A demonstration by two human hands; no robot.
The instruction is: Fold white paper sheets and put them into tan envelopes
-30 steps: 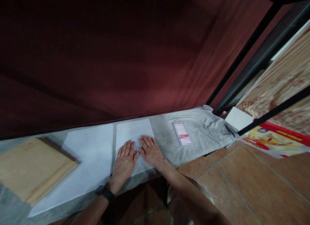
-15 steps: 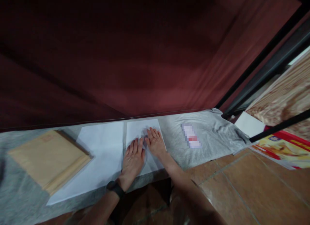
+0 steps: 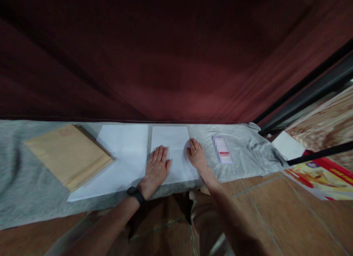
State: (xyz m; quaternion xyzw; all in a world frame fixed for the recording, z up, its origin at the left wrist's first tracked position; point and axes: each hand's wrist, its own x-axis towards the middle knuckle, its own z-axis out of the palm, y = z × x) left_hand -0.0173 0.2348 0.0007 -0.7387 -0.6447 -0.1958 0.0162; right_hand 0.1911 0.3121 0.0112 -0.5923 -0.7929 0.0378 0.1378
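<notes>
A small white sheet of paper (image 3: 174, 145) lies on a grey cloth (image 3: 33, 197) spread over a low ledge. My left hand (image 3: 156, 168) presses flat on the sheet's left part, fingers together and pointing away from me; a dark band sits on that wrist. My right hand (image 3: 197, 156) lies flat on the sheet's right edge, partly on the cloth. A faint crease runs across the sheet between the two hands. Neither hand holds anything.
A larger white sheet (image 3: 118, 160) lies left of the small one, and a stack of tan envelopes (image 3: 67, 155) lies further left. A small label (image 3: 223, 150) sits on the cloth at right. A dark red curtain (image 3: 165, 57) hangs behind. Tiled floor (image 3: 289, 219) and a colourful printed sheet (image 3: 317, 175) are at right.
My hands were side by side in the middle of the small sheet; now they have slid apart, right hand to its right edge. The view has swung left and levelled.
</notes>
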